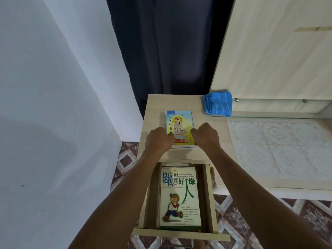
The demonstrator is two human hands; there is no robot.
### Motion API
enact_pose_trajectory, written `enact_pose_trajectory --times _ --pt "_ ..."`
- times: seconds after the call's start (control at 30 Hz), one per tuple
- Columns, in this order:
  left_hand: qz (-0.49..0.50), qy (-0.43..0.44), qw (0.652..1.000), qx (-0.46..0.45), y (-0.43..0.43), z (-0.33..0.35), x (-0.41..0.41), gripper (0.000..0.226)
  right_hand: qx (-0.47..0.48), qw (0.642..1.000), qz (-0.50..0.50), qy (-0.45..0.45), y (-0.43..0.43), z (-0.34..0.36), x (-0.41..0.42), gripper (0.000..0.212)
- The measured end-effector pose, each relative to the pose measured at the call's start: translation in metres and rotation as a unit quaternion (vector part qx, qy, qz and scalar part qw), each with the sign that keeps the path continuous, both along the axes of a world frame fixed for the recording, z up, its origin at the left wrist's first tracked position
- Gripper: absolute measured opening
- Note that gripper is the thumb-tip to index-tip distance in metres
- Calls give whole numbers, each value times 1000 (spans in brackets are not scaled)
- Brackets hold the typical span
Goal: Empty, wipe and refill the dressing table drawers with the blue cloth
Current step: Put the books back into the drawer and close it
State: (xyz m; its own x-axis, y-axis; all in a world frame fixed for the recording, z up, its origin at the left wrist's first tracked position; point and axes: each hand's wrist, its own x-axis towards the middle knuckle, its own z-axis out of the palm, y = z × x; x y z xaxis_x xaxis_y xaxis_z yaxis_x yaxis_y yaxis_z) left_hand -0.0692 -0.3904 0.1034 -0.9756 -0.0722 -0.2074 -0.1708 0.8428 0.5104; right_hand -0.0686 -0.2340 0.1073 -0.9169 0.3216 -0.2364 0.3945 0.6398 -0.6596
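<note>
A small stack of books topped by a yellow and blue book lies on the dressing table top. My left hand grips the stack's left edge and my right hand grips its right edge. Below, the pulled-out drawer holds a white and green book on top of other books. The folded blue cloth rests on the table top to the right, clear of both hands.
A white lace mat under a glass sheet covers the table's right part. A dark curtain hangs behind, a white wall stands at left, and a pale wardrobe panel rises at right. Patterned floor tiles lie below.
</note>
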Motion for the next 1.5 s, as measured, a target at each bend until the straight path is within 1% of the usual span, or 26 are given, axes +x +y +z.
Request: enact_pose_trajectory --times 0.03,0.1,0.17,0.2,0.27,0.43,0.53,0.6,0.67,0.8,0.87,0.9,0.93,0.97,1.03,1.07,1.17,1.2,1.23,1.3,1.37,1.43,1.5 --pt "19 18 1000 -1 4 -2 -4 31 -25 1000 -7 5 -1 -1 -4 30" --pt "55 39 998 16 11 -9 -10 43 -81 996 -22 -19 -3 -2 -10 45" --pt "70 26 996 47 17 -17 -14 49 -134 989 -25 -57 -5 -7 -11 50" --pt "70 14 996 61 20 -22 -15 49 -150 986 -21 -67 -6 -11 -11 48" --pt "70 3 995 75 25 -31 -13 47 -148 987 -13 -66 -6 -17 -11 40" --pt "98 12 992 80 25 -34 -2 47 -92 993 6 -74 -4 -24 -3 19" --pt "104 -6 991 83 21 -33 10 47 -89 992 14 -84 -4 -25 6 12" --pt "103 -24 990 93 17 -34 22 48 -102 991 11 -91 -2 -27 17 12" --pt "106 -45 987 112 13 -35 36 46 -121 989 1 -90 -1 -32 30 19" --pt "141 -73 967 201 10 -34 68 25 -143 984 -25 -105 -6 -44 57 37" --pt "154 -89 949 261 7 -37 80 26 -179 975 -33 -125 -6 -54 68 61" --pt "155 -98 940 288 5 -38 87 31 -192 972 -29 -132 -5 -59 74 73" --pt "151 -115 933 306 2 -40 94 38 -205 968 -24 -140 -3 -64 81 79" --pt "146 -137 928 314 0 -42 100 45 -223 965 -22 -137 -4 -67 88 78" --pt "145 -176 921 317 -4 -52 114 51 -249 958 -17 -139 -6 -67 107 62" --pt "149 -191 918 315 -6 -60 120 53 -251 956 -13 -151 -7 -70 116 60" --pt "142 -230 919 288 -13 -83 133 66 -236 954 2 -186 -7 -82 137 71" --pt "138 -238 919 281 -15 -92 137 69 -230 953 6 -197 -8 -87 143 71" --pt "134 -250 919 274 -15 -94 143 68 -226 951 10 -209 -8 -89 148 70" --pt "137 -272 914 268 -17 -98 152 50 -207 950 12 -235 -10 -100 156 62" --pt "136 -297 910 255 -18 -102 158 31 -183 949 17 -255 -12 -106 159 43" --pt "130 -308 911 242 -20 -106 159 27 -164 949 28 -268 -12 -106 159 27" --pt "112 -309 918 220 -22 -107 159 26 -140 949 49 -278 -11 -104 155 24"
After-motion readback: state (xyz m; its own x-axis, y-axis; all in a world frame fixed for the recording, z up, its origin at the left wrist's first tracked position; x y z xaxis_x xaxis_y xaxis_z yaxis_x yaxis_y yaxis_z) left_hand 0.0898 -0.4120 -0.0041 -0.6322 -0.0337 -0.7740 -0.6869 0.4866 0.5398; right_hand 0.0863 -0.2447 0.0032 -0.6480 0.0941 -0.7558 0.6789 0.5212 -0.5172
